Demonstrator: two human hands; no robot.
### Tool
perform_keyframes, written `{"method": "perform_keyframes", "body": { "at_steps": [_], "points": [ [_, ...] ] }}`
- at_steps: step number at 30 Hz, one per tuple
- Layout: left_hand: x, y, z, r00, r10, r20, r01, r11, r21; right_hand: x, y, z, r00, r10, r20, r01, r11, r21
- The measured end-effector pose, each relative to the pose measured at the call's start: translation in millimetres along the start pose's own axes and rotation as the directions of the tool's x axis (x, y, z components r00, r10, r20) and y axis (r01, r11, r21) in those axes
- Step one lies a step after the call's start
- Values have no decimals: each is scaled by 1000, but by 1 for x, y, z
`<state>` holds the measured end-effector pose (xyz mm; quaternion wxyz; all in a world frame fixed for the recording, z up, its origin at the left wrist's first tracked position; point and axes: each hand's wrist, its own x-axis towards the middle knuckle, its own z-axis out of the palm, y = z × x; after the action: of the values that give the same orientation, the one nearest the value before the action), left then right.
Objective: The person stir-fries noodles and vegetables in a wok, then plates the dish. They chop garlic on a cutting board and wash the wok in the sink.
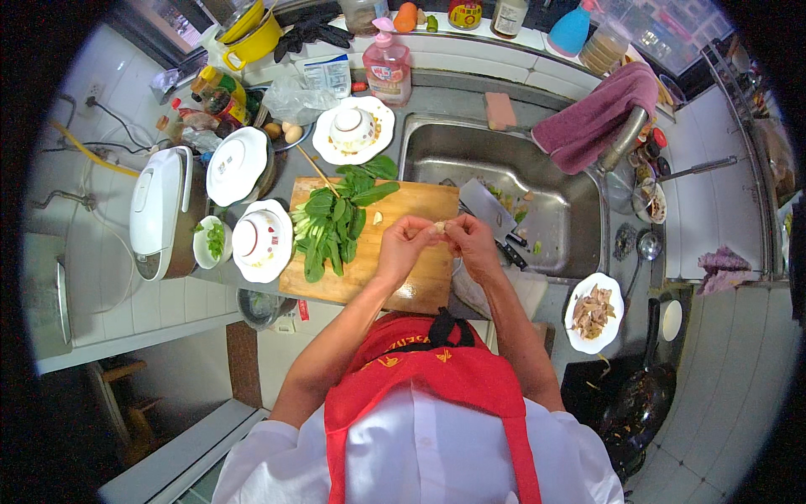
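Observation:
Both my hands meet over the right part of a wooden cutting board (415,196). Between the fingertips of my left hand (403,242) and my right hand (473,240) is a small pale piece, apparently a garlic clove (439,227). Another peeled garlic clove (378,218) lies on the board, left of my hands. Leafy greens with pale stems (334,217) are heaped on the board's left side. Just beyond my right hand, a cleaver (488,205) and a black-handled knife (513,254) rest at the sink's near left edge.
A steel sink (567,208) with vegetable scraps lies to the right. A plate of sliced meat (593,312) sits near the right counter edge, above a wok (639,403). Upturned bowls on plates (263,240), a bowl of chopped greens (214,242) and a rice cooker (165,214) stand left.

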<state>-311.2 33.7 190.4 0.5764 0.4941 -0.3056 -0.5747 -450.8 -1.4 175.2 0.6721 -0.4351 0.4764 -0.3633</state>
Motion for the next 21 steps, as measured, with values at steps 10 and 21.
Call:
{"method": "perform_keyframes", "body": {
  "at_steps": [10, 21],
  "points": [
    [-9, 10, 1, 990, 139, 13, -131, 895, 426, -11, -20, 1, 994, -103, 32, 108, 966, -234],
    [-16, 18, 6, 996, 56, 73, -80, 922, 380, -18, -29, -4, 993, -12, 114, 29, 989, -147]
  ]
}}
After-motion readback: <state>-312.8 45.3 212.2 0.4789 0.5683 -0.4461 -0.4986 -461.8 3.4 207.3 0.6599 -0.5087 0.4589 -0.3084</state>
